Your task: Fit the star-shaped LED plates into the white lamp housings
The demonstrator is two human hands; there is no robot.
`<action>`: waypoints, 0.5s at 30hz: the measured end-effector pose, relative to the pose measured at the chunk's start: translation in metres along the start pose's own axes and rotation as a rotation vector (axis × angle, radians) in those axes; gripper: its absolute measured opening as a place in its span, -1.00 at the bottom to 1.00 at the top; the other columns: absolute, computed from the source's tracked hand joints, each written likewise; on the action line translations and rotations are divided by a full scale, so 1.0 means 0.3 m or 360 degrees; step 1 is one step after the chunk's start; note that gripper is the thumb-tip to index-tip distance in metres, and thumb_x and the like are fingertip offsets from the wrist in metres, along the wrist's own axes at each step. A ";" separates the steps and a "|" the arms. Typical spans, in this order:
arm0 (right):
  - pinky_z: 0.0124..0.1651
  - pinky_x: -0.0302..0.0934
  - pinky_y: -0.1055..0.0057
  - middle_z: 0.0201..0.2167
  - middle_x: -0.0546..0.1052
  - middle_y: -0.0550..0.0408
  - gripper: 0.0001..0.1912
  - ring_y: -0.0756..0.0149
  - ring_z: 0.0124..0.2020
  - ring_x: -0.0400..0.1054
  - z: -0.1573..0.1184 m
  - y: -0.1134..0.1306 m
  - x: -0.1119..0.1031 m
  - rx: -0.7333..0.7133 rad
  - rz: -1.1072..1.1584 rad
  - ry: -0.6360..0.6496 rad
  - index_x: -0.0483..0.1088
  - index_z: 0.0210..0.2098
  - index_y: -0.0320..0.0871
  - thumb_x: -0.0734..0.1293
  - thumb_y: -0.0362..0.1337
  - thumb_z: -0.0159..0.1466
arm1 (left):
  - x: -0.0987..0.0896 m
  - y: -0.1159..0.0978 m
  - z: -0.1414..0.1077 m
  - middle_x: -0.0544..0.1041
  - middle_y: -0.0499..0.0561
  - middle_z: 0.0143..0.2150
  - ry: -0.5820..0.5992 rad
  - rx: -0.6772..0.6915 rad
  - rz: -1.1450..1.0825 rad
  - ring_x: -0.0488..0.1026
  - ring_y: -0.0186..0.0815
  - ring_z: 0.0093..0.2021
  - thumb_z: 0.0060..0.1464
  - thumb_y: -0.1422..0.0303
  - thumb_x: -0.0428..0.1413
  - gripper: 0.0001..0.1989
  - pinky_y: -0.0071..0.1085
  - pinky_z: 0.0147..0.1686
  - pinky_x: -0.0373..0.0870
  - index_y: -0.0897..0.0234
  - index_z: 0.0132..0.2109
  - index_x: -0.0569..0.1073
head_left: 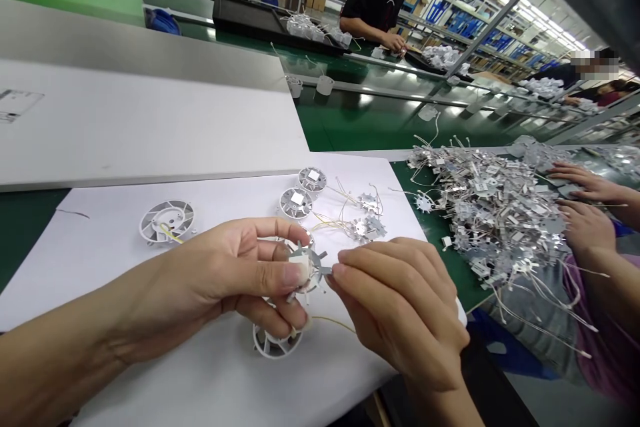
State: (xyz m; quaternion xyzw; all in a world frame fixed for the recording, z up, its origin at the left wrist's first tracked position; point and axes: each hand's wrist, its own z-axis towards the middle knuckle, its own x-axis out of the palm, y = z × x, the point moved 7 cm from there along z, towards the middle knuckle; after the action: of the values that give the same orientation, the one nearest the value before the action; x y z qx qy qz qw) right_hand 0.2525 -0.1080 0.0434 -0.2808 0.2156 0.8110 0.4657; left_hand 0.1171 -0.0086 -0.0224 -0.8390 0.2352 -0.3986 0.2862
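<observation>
My left hand (240,273) holds a star-shaped metal LED plate (309,263) against a white ribbed round housing, gripping it between thumb and fingers. My right hand (400,307) pinches the plate's right tip with its fingertips. A thin yellow wire (335,323) runs from below the plate toward my right hand. On the white paper sheet (100,280) lie several more round housings, including one (167,222) at the left and one (296,203) near the middle. Two wired star plates (369,227) lie close to my right hand.
A large heap of wired metal plates (485,213) lies on the green bench to the right, with a co-worker's two hands (587,200) at its edge. A white board (140,120) lies beyond the paper. Another person works at trays across the bench.
</observation>
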 end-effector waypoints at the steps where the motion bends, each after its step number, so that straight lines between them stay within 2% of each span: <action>1: -0.14 0.39 0.21 -0.17 0.73 -0.01 -0.78 0.17 -0.17 0.62 -0.001 -0.002 0.006 0.0006 0.0015 -0.0007 0.54 -0.05 -0.16 0.34 -0.56 0.45 | 0.002 -0.003 0.000 0.63 -0.12 -0.29 0.0012 0.0010 -0.0002 0.68 -0.33 -0.26 0.08 0.07 0.56 -0.35 -0.56 -0.30 0.62 0.18 0.18 0.49; 6: -0.17 0.42 0.20 -0.18 0.74 0.01 -0.76 0.16 -0.20 0.63 -0.018 -0.001 0.012 0.0031 -0.0012 -0.0006 0.54 -0.03 -0.15 0.36 -0.56 0.43 | 0.018 0.008 -0.007 0.67 -0.09 -0.30 0.0091 -0.0025 0.0030 0.66 -0.36 -0.30 0.12 0.07 0.53 -0.35 -0.59 -0.31 0.58 0.21 0.19 0.46; 10: -0.07 0.47 0.18 -0.17 0.75 0.03 -0.72 0.13 -0.14 0.64 -0.037 0.014 0.013 -0.0019 -0.0113 -0.0013 0.55 -0.04 -0.14 0.38 -0.60 0.38 | 0.020 0.023 -0.008 0.69 -0.03 -0.28 0.0105 -0.0060 0.0094 0.62 -0.37 -0.36 0.12 0.02 0.51 -0.32 -0.55 -0.31 0.56 0.20 0.21 0.44; 12: -0.03 0.51 0.18 -0.16 0.74 0.00 -0.69 0.12 -0.11 0.64 -0.035 0.022 0.012 -0.0034 -0.0085 -0.0059 0.55 -0.03 -0.14 0.39 -0.63 0.37 | 0.021 0.015 -0.006 0.68 -0.05 -0.27 0.0083 -0.0044 0.0081 0.63 -0.34 -0.33 0.09 0.09 0.54 -0.36 -0.53 -0.31 0.57 0.17 0.17 0.46; 13: -0.05 0.53 0.21 -0.18 0.73 0.00 -0.68 0.13 -0.13 0.64 -0.029 0.015 0.010 0.0021 0.0028 -0.0087 0.55 -0.03 -0.13 0.39 -0.63 0.37 | 0.022 0.005 -0.006 0.66 -0.08 -0.27 0.0067 -0.0018 0.0074 0.64 -0.34 -0.32 0.07 0.13 0.55 -0.40 -0.53 -0.31 0.56 0.15 0.13 0.48; 15: -0.13 0.54 0.30 -0.22 0.72 0.06 -0.71 0.21 -0.20 0.63 -0.011 -0.034 0.022 0.0357 0.0451 -0.0053 0.56 -0.08 -0.10 0.40 -0.60 0.39 | 0.019 -0.025 -0.008 0.62 -0.15 -0.29 0.0005 0.0074 0.0102 0.64 -0.35 -0.29 0.05 0.21 0.57 -0.50 -0.54 -0.31 0.54 0.14 0.01 0.52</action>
State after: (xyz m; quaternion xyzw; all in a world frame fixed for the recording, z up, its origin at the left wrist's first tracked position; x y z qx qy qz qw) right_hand 0.2596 -0.1011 0.0356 -0.1804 0.3343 0.8440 0.3786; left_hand 0.1197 -0.0074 -0.0131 -0.8235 0.2530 -0.3959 0.3178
